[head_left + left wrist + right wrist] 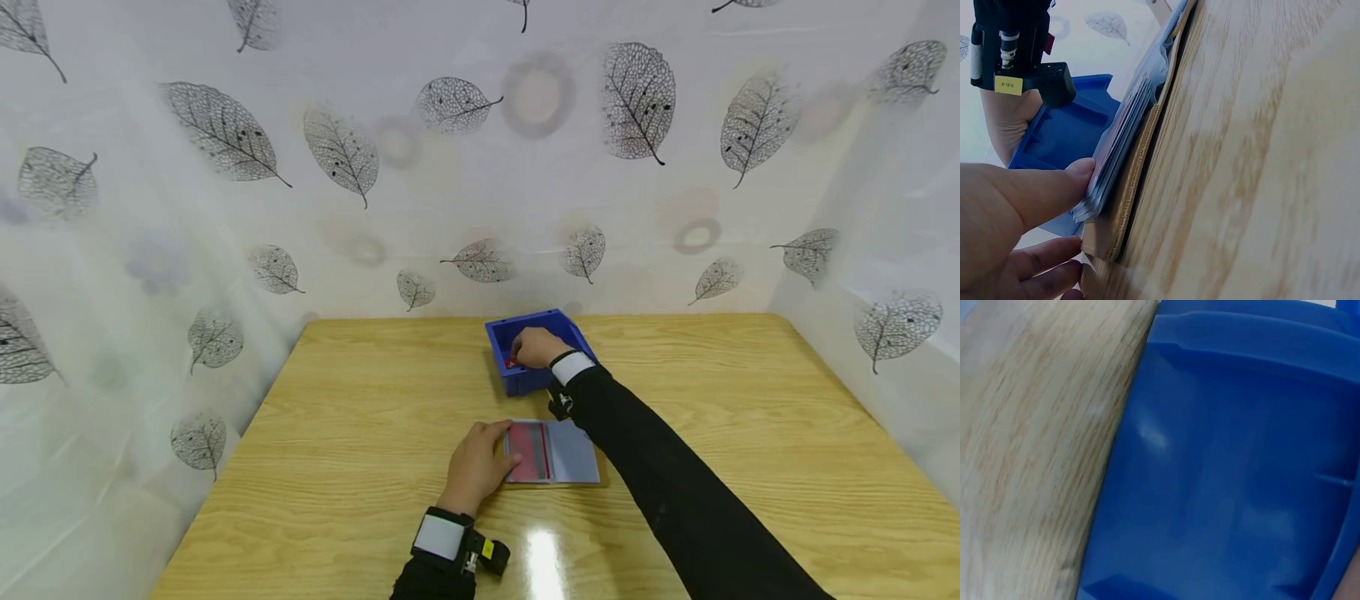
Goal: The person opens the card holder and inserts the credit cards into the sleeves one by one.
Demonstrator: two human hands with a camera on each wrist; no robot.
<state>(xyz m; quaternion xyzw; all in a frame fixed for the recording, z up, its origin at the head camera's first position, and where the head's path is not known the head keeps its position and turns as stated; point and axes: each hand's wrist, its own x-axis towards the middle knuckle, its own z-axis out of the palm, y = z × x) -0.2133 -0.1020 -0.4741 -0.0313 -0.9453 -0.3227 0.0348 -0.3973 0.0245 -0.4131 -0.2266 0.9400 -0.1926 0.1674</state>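
An open card holder (573,454) with clear sleeves and a tan cover lies on the table, a pink-and-grey card (528,452) in its left page. My left hand (476,467) holds its left edge: in the left wrist view the thumb (1054,187) presses on the stacked sleeves (1124,140) and the fingers sit at the cover's edge. Beyond the holder, my right hand (536,346) reaches down into a blue plastic bin (517,383), fingers bent. Something small and red (511,363) shows at its fingertips; I cannot tell whether they grip it.
The wooden table (375,400) spans the view, with a leaf-printed white curtain (465,192) behind and at both sides. The bin stands near the table's far edge, and my right sleeve (675,475) passes close to the holder's right side.
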